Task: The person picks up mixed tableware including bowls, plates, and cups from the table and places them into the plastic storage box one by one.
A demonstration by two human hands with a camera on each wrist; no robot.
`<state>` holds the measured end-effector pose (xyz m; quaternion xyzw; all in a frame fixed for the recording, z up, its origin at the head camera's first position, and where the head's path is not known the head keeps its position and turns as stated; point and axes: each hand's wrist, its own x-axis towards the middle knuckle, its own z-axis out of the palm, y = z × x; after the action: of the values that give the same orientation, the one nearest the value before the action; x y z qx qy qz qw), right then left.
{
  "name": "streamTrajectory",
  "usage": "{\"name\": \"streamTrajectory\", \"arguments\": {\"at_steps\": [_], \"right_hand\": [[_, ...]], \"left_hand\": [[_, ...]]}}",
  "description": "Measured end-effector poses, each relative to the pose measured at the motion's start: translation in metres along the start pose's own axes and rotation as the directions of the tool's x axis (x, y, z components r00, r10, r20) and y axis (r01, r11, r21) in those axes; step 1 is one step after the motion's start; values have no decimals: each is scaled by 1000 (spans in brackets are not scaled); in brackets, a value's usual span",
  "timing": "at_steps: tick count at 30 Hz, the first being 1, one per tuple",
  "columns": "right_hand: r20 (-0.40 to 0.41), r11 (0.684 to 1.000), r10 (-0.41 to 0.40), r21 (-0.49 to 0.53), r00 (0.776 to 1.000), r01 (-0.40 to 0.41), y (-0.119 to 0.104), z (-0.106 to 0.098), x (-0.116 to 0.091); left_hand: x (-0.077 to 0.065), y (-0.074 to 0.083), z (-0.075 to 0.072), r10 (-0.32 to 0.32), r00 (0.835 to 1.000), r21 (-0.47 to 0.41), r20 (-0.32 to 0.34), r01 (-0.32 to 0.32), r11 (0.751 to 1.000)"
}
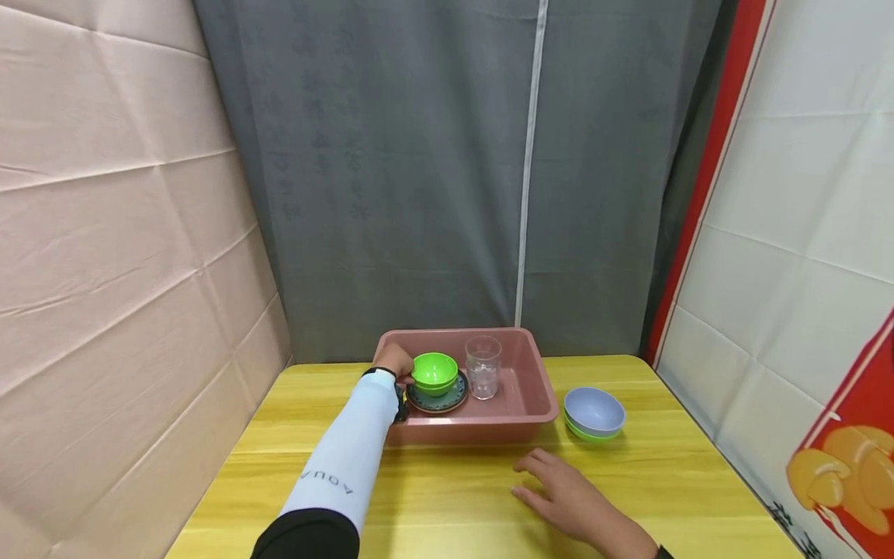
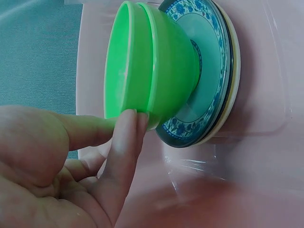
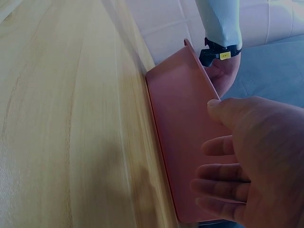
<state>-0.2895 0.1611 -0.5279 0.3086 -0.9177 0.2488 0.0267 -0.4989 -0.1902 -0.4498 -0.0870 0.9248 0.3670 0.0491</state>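
Observation:
Two nested green bowls (image 1: 434, 368) stand on a stack of blue-patterned plates (image 1: 447, 402) inside a pink basin (image 1: 489, 431). My left hand (image 2: 71, 161) pinches the rim of the upper green bowl (image 2: 138, 61) between thumb and fingers; the left wrist view shows the second bowl's rim right against it. Beside the plates, to their right, is a clear glass (image 1: 483, 373). My right hand (image 1: 562, 497) is held in front of the basin with relaxed, slightly bent fingers and nothing in its grasp. In the right wrist view its fingers appear before the basin's outer wall (image 3: 180, 118).
Right of the basin, a light blue bowl (image 1: 595, 411) sits in a green bowl (image 1: 592, 437) on the wooden table (image 1: 454, 497). A grey curtain (image 1: 391, 194) hangs behind, with pale cloth walls (image 1: 126, 272) at both sides.

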Motion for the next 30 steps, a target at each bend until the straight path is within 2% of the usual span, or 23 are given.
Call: {"name": "streamTrajectory", "arguments": {"at_steps": [11, 18, 23, 26, 30], "right_hand": [[5, 1000, -2, -9, 1000, 2, 1, 2, 0], [8, 1000, -16, -2, 1000, 16, 1, 1, 0], [16, 1000, -15, -2, 1000, 15, 1, 0, -1], [18, 1000, -8, 1, 1000, 8, 1, -1, -3], [-10, 1000, -19, -13, 1000, 19, 5, -4, -4]], "left_hand": [[7, 1, 3, -32, 999, 16, -2, 32, 999], [11, -3, 3, -18, 1000, 62, 16, 17, 998], [9, -6, 0, -13, 999, 40, 35, 11, 999], [8, -4, -5, -13, 999, -13, 49, 14, 1000], [6, 0, -12, 17, 999, -15, 29, -16, 1000]]}}
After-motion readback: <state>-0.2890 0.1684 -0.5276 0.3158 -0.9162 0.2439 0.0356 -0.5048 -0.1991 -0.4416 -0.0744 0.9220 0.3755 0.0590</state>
